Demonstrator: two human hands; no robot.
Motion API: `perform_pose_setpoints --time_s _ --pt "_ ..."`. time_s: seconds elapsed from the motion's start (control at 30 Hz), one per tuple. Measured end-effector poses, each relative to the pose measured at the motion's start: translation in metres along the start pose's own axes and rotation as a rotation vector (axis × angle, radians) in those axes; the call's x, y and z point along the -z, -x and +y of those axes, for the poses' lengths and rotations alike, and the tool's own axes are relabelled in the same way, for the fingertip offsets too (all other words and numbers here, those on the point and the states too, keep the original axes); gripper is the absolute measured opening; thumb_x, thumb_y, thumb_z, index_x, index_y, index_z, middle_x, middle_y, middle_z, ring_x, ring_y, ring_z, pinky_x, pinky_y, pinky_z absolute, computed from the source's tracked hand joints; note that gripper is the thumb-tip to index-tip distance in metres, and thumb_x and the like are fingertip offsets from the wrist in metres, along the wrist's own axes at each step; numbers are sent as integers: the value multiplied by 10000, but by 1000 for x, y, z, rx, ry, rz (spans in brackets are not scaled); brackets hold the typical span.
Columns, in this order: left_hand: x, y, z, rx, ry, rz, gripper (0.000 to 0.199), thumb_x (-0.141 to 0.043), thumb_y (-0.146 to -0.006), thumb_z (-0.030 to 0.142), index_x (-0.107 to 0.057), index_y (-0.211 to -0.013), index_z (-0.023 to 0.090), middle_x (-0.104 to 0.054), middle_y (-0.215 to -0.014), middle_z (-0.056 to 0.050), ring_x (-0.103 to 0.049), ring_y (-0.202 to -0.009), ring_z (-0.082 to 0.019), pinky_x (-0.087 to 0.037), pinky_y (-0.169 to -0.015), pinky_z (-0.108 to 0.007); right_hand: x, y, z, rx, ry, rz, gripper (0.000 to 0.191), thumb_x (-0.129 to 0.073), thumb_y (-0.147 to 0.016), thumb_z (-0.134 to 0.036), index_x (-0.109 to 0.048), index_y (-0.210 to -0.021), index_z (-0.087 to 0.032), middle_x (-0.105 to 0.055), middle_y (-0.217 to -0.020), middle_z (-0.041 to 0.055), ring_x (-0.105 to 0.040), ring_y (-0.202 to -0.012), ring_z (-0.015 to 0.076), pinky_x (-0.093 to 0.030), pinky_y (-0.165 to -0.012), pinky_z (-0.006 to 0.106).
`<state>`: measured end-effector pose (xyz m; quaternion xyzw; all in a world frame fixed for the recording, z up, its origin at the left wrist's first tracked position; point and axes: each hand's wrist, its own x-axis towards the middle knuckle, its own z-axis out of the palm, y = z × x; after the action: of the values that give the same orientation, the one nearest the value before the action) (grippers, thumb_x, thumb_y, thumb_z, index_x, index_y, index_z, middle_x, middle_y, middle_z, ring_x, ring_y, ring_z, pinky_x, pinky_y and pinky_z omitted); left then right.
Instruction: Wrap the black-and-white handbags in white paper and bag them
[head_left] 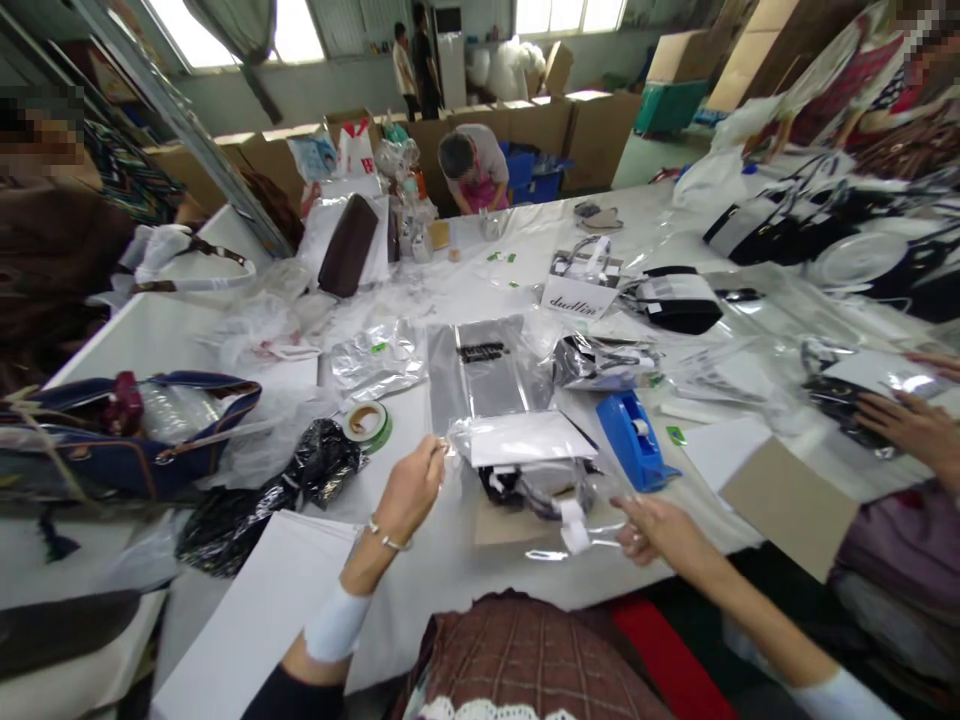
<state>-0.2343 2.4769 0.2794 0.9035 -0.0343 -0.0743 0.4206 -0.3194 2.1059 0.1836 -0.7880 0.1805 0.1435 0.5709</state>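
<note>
In front of me lies a handbag (536,488) inside a clear plastic bag (459,440), with a white card (529,440) across its far side. My left hand (411,490) is closed in a pinch at the plastic's left edge. On the other side, my right hand (651,525) pinches the plastic near its lower right corner, the fingertips partly blurred. A white wrapped piece (574,528) shows near that corner. Just beyond lies a flat stack of clear bags (484,375) with black print. A blue tape dispenser (634,440) stands right of the handbag.
Tape rolls (367,425) and crumpled black plastic (322,465) lie to the left, by white sheets (262,610). A navy tote (150,440) stands at far left. Brown cardboard (787,500) lies right, near a co-worker's hands (907,425). More handbags (675,298) sit farther back.
</note>
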Motion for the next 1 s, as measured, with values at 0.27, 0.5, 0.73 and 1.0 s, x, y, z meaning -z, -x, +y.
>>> perform_pose_setpoints --time_s 0.27,0.5,0.73,1.0 --pt "74 -66 46 -106 -32 -12 264 -521 -863 417 -592 -1028 224 -506 -529 78 -460 -438 -128 -342 -491 -218 98 -21 -164 134 271 221 415 -734 -734 -474 -684 -1040 -199 -618 -494 2 -533 -371 159 -405 -331 244" --pt "76 -87 31 -92 2 -306 278 -552 -836 466 -644 -945 227 -481 -509 61 -418 -424 -119 -311 -463 -209 99 -30 -164 -3 174 167 241 -759 -671 -378 -664 -757 -173 -572 -433 1 -478 -330 128 -336 -319 215" --pt "81 -95 40 -88 86 -333 327 -626 -788 457 -663 -945 173 -505 -508 58 -463 -443 -106 -329 -438 -188 111 -20 -170 -92 300 49 233 -774 -645 -353 -642 -713 -174 -566 -428 -14 -467 -327 106 -310 -320 187" --pt "36 -66 -32 -308 371 -357 806 -740 -731 590 -497 -1418 245 -497 -1498 -119 -441 -1393 -333 -388 -1159 -468 139 -3 -126 146 193 -249 856 -727 -709 -641 -494 -1397 -189 -655 -1230 169 -669 -1048 296 -574 -883 438"
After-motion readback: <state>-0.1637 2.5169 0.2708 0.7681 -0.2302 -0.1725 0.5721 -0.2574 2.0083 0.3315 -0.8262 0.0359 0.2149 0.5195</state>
